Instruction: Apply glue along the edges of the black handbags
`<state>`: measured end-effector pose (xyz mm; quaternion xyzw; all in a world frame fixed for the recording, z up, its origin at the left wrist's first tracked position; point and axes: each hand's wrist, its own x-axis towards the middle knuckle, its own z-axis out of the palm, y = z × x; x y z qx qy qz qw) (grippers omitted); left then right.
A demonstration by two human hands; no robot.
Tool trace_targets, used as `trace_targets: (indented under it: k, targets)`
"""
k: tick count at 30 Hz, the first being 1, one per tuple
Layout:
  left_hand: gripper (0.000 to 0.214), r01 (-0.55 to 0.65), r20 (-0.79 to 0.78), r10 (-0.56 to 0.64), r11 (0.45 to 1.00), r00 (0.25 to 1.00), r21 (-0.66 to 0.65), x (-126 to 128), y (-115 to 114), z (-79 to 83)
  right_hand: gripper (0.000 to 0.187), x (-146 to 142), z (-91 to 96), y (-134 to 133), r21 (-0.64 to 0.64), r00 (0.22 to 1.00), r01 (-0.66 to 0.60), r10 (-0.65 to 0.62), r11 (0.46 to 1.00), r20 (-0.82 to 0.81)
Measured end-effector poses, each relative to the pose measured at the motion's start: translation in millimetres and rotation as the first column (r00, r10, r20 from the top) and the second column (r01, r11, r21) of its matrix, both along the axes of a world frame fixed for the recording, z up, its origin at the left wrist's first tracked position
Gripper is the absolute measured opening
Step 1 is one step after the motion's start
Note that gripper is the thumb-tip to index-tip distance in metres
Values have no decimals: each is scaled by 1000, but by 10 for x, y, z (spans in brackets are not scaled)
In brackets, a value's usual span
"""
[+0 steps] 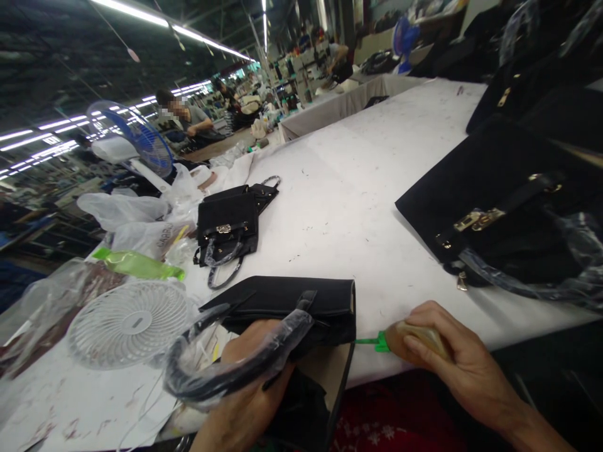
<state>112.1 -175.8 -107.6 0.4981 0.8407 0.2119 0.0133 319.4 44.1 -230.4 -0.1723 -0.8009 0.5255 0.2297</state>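
Note:
A black handbag (301, 304) lies at the near edge of the white table (339, 207), its plastic-wrapped handle (226, 364) curving toward me. My left hand (245, 389) reaches into the bag from below, fingers hidden under the handle and flap. My right hand (447, 358) is closed around a tan wooden-handled tool (419, 336) with a green tip (372, 342) that points at the bag's right side.
A second small black handbag (230, 223) lies mid-table, larger black bags (509, 207) at right. A white fan (129, 323), green bottle (136, 263), plastic bags (141, 216) and a blue fan (141, 141) crowd the left. People sit at far benches.

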Motion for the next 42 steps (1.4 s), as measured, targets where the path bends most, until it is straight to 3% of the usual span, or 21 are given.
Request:
trace_targets:
  k: [3,7,10,15,19,24,27,32,36,39,42]
  targets:
    - [14,0,3,0,999,1000,35,43,9,64,6,-20,6,-7,2,999,13,-13,1000,-48]
    - [13,-50,20,49,998,999,35,81,4,108,11,-60,-5,-5,60,994,-99,102,993,-42]
    - [13,-89,74,87,996,993,19,85,-25,101,15,-69,4,7,104,992,-54,66,993,-109]
    - [17,-101,106,103,995,989,-21,115,-24,123,4,-46,27,15,-14,996,-82,81,997,-32]
    - [16,-130,55,131,991,990,-28,146,-21,133,4,-40,50,0,2,998,54,-54,999,-37]
    - [16,-58,-68,64,994,996,93,127,-15,53,14,-49,93,-40,-87,998,14,-9,996,59]
    - [19,-64,-111,74,994,991,90,144,20,52,12,-35,86,-52,-70,997,56,-53,996,56]
    - [16,-112,-4,112,993,994,44,180,38,114,6,-28,37,-13,20,999,-36,36,999,-23]
    - [16,-58,-36,62,993,997,107,151,15,92,10,-59,12,33,107,996,41,-33,993,-78]
    - [18,-80,-53,82,995,995,52,135,-1,74,10,-79,4,35,101,998,9,-3,995,-67]
    - [20,-113,-63,111,993,992,-36,133,-24,57,6,-74,20,15,55,995,86,-83,995,-50]
